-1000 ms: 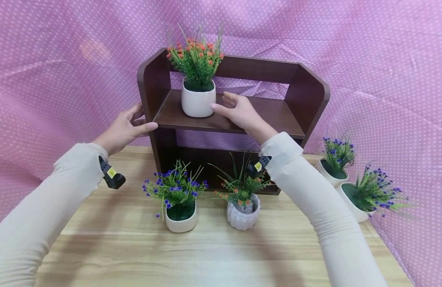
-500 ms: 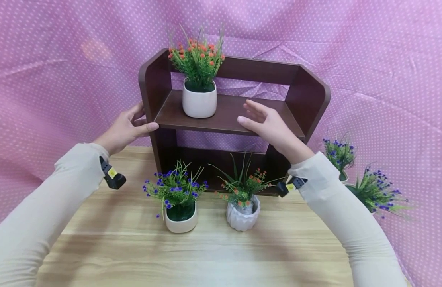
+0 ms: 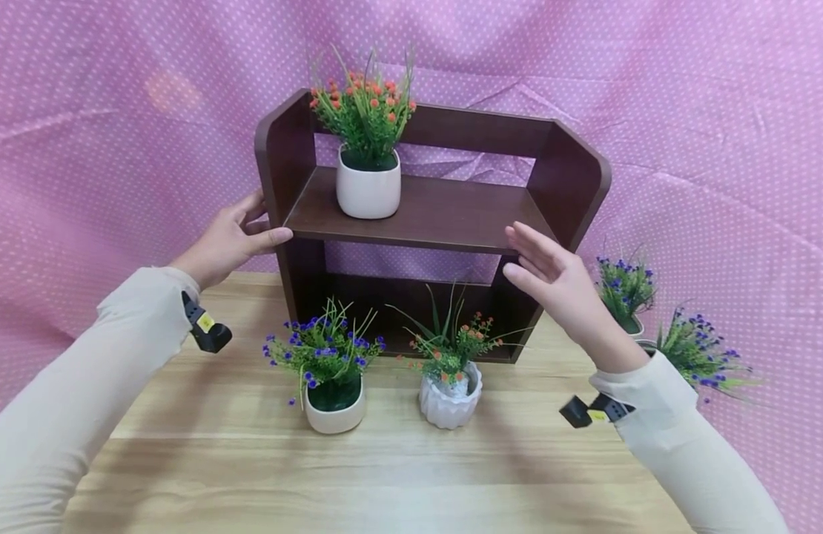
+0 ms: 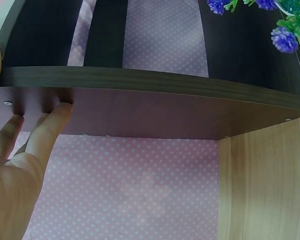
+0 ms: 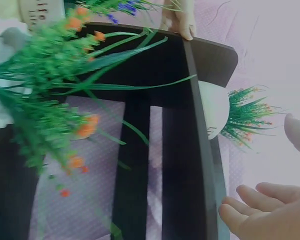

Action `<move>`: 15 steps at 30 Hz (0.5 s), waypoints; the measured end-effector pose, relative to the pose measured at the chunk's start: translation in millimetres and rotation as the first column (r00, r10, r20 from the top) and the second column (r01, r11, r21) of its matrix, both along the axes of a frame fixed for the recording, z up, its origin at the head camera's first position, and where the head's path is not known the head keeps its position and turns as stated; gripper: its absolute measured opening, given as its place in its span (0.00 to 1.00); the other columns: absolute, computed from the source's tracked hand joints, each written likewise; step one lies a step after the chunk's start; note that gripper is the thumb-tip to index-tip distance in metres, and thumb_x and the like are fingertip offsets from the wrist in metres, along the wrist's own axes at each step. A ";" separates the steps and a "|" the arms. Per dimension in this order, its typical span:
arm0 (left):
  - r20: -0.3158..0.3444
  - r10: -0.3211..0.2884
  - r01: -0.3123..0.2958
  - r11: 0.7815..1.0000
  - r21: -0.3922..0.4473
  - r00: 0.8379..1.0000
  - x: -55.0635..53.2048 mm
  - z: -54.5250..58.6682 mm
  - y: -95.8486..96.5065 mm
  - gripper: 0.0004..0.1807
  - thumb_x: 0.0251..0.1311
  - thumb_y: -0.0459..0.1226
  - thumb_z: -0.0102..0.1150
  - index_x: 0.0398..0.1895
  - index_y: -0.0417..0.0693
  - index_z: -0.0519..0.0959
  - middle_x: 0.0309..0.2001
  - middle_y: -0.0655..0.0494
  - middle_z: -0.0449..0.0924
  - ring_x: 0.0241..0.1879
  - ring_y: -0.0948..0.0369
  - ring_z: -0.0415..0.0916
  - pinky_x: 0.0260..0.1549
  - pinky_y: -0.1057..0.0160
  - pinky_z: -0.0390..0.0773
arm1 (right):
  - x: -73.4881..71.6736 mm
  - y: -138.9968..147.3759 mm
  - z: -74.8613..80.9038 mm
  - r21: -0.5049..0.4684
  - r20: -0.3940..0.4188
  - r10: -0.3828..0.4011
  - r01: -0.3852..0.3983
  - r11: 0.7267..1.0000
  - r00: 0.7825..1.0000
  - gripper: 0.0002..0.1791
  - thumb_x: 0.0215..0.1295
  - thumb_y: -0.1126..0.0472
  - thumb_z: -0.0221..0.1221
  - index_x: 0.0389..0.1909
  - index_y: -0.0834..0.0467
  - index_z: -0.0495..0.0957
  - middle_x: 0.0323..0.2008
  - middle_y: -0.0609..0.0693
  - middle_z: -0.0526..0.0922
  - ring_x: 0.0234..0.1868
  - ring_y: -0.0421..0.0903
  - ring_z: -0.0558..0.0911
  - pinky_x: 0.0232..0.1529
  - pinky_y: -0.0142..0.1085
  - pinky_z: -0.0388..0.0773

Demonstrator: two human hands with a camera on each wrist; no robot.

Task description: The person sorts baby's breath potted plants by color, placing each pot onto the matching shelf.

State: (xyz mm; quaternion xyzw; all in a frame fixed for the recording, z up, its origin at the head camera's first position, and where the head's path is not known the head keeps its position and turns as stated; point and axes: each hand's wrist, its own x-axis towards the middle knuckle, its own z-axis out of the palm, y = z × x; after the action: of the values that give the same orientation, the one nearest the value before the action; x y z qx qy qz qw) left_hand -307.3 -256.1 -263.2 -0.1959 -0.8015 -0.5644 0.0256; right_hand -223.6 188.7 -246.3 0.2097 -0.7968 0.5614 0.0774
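Note:
My left hand (image 3: 227, 241) holds the left side of a dark brown two-tier wooden shelf (image 3: 451, 211). Its thumb lies on the front edge, while the fingers (image 4: 50, 132) touch the outer face of the side panel. On the upper tier, toward the left, stands an artificial plant with orange flowers in a white pot (image 3: 368, 185). My right hand (image 3: 568, 293) holds nothing; its fingers are loosely extended in front of the shelf's right side. In the right wrist view, that white pot shows past the upper board, apart from the right hand.
Before the shelf on the wooden table (image 3: 318, 482) stand a purple-flowered plant in a white pot (image 3: 334, 415) and an orange-flowered one in a ribbed white pot (image 3: 450, 404). Two more purple-flowered plants (image 3: 625, 289) stand at right, partly behind my right arm. Pink dotted cloth (image 3: 151, 148) hangs behind.
My right hand has let go of the white pot on the upper tier and moved right and down toward me. The pot stays put, and the left hand keeps its place on the shelf.

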 end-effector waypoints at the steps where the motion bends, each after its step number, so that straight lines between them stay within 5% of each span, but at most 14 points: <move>1: -0.002 0.000 0.000 1.000 0.000 1.000 -0.2 -0.1 0.1 0.41 0.63 0.37 0.61 0.75 0.64 0.51 0.74 0.50 0.55 0.68 0.48 0.61 0.48 0.73 0.78 | 3.7 3.7 -3.5 0.006 -0.003 -0.004 0.004 1.000 1.000 0.34 0.66 0.62 0.60 0.71 0.58 0.60 0.69 0.58 0.64 0.70 0.47 0.63 0.67 0.30 0.64; 6: -0.002 -0.003 0.003 1.000 -0.001 1.000 -0.5 -0.6 0.0 0.42 0.63 0.36 0.60 0.76 0.63 0.50 0.73 0.49 0.55 0.68 0.48 0.61 0.47 0.73 0.78 | 22.6 20.4 -22.6 0.024 0.006 -0.010 0.010 1.000 1.000 0.33 0.67 0.64 0.58 0.72 0.60 0.58 0.70 0.58 0.63 0.70 0.48 0.63 0.64 0.25 0.65; 15: -0.002 -0.002 0.002 1.000 0.004 1.000 -1.4 -0.5 0.1 0.41 0.63 0.36 0.60 0.76 0.63 0.51 0.73 0.48 0.55 0.68 0.47 0.61 0.46 0.73 0.79 | 54.0 33.5 -61.3 -0.084 0.008 0.049 -0.049 0.995 0.999 0.32 0.66 0.72 0.55 0.70 0.64 0.58 0.70 0.57 0.63 0.69 0.40 0.65 0.65 0.26 0.64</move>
State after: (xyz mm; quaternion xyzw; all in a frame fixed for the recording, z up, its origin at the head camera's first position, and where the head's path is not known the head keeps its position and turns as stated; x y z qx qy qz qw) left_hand -308.6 -256.0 -263.7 -0.1971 -0.8001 -0.5659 0.0261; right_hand -169.6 222.2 -307.6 0.2230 -0.7674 0.5972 0.0685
